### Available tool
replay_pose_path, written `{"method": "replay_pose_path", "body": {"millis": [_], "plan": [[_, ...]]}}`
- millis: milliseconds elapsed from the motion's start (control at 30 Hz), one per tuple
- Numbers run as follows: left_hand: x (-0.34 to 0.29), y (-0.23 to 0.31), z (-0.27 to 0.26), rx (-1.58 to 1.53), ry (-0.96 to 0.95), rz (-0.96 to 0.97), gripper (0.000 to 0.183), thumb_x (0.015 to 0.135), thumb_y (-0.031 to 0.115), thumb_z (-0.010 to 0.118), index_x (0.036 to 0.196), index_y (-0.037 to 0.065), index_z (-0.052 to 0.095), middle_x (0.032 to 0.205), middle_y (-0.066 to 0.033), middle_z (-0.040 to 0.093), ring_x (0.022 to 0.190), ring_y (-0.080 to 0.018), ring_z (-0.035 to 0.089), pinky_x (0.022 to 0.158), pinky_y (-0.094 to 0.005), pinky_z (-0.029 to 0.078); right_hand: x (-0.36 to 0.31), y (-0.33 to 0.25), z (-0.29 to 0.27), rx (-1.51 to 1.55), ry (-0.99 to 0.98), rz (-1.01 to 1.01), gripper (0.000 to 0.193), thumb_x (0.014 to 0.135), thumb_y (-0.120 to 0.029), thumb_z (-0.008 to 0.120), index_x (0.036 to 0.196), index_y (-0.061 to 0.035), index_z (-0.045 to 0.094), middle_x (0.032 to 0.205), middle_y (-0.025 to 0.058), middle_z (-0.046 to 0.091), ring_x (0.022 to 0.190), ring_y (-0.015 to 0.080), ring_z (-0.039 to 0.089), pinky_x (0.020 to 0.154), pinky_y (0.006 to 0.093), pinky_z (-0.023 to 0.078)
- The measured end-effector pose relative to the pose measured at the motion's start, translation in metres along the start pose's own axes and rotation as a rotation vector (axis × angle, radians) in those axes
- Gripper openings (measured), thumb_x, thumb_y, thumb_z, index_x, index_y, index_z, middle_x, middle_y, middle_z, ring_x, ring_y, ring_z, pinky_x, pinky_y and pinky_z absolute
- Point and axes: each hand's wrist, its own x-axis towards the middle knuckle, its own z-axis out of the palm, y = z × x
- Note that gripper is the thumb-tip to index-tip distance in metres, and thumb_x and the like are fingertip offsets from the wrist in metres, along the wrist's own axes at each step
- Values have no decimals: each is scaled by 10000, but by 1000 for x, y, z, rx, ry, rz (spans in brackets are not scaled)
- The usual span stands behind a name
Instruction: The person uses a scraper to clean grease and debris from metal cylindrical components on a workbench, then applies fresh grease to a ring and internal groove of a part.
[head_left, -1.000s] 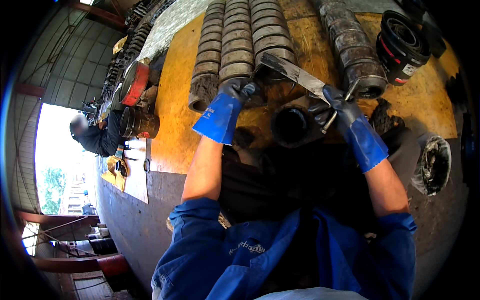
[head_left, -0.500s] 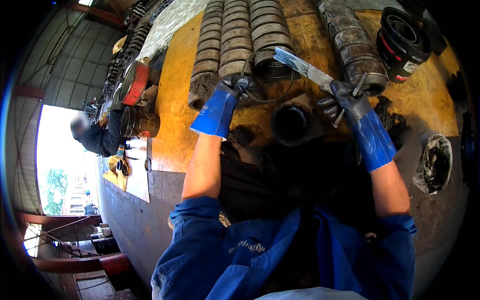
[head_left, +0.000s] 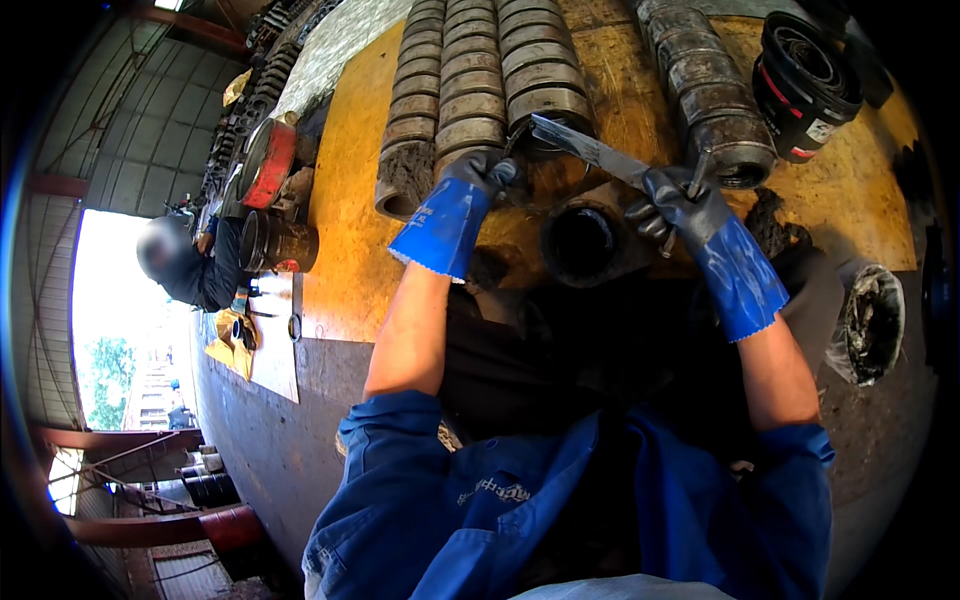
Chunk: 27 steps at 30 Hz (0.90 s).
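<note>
My left hand (head_left: 478, 180), in a blue and black rubber glove, is closed on a thin dark wire ring (head_left: 514, 136), now only partly visible. My right hand (head_left: 682, 205), gloved the same way, grips a long flat metal blade (head_left: 600, 155) with a rod-like handle (head_left: 700, 172). The blade points left, its tip beside the ring. Below the blade, a hollow metal cylinder (head_left: 580, 243) with a dark bore faces me. Behind my hands lie rows of worn, ring-shaped metal parts (head_left: 470, 90), laid end to end.
Yellow, stained boarding (head_left: 345, 190) lies under the parts. Another row of metal rings (head_left: 710, 90) and a black bucket (head_left: 805, 90) are at the right. Dark grease clumps (head_left: 770, 225) sit near my right glove. A person (head_left: 200, 265) sits far left beside a rusty drum (head_left: 280, 243).
The blade has swung lower and to the left, its tip now closer to my left hand. My left hand has shifted slightly right and turned the ring, which shows less of its loop.
</note>
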Motion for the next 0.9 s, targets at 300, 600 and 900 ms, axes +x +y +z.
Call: {"method": "replay_pose_path", "body": {"millis": [300,600,900], "plan": [[8,-5,-6,169,92,3,159,898,210,646,944,87,736,790,-108,694,690,-182,633,656,-336,505,-12,-10,3,-74,-68,-78,397,968,-345,577,1093,25,648,816,122,705,698,147,676,629,281,544],[-18,44,3,347,132,-6,176,879,223,661,944,74,726,831,-163,687,749,-259,655,692,-370,512,5,26,3,-314,69,-284,301,935,-304,617,938,-12,688,685,80,654,636,142,615,609,326,491],[-31,73,12,540,61,-12,354,875,446,638,938,106,714,882,-190,672,869,-348,655,766,-430,505,5,7,13,-3,85,-76,295,964,-267,576,1024,11,654,742,44,644,626,91,583,550,255,462]]}}
